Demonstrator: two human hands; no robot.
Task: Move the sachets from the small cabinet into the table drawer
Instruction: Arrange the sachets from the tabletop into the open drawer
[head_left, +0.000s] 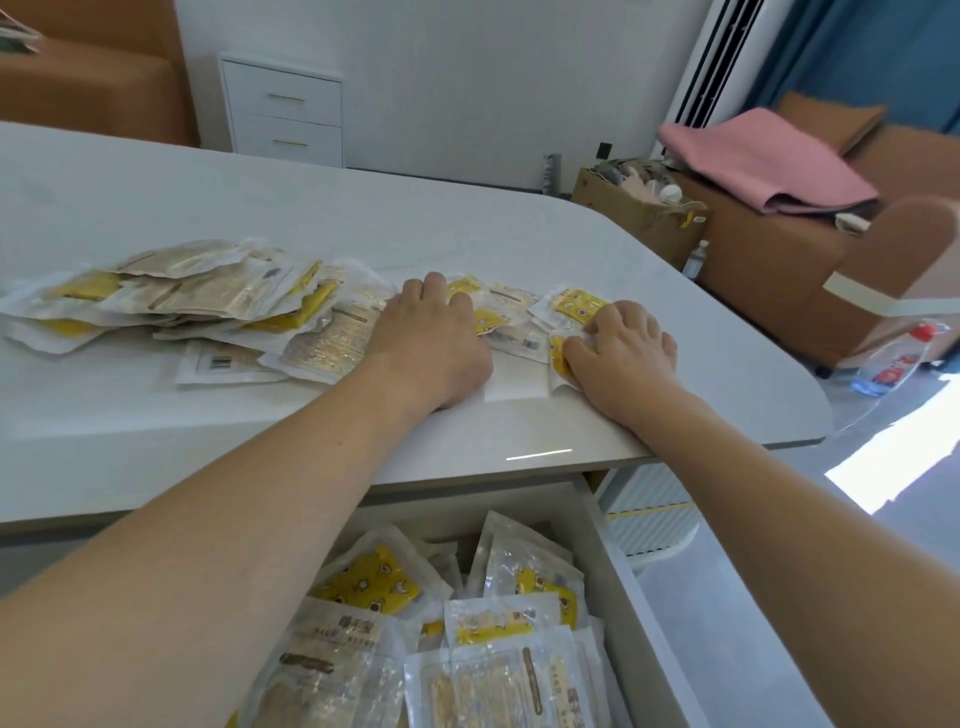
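Across the whole middle of my view runs the white table (260, 415), its rounded corner out at 3 o'clock. Below its near edge, at 6 o'clock, I log the table drawer (639, 587) pulled open and already packed with sachets, clear packets with yellow or tan contents, lying overlapped and partly propped on edge. On the tabletop, from 9 o'clock toward centre, I see a loose pile of sachets (208, 301), flat and overlapping, thinning to a few single packets at centre right. Small cabinet (283, 111), white, two drawer fronts both closed, stands against the wall at 11 o'clock, well apart from the table. At 2 o'clock: a brown sofa with a pink cloth (763, 161) over it and a cardboard box (639, 213) beside it. Left hand (431, 338) lies palm down at centre on the pile's right end, fingers bent onto the packets; I cannot tell whether it grips any. Right hand (623, 353), just beside it toward 3 o'clock, has its fingers curled onto a yellow-printed sachet (579, 304), pressing and pinching its edge against the table.
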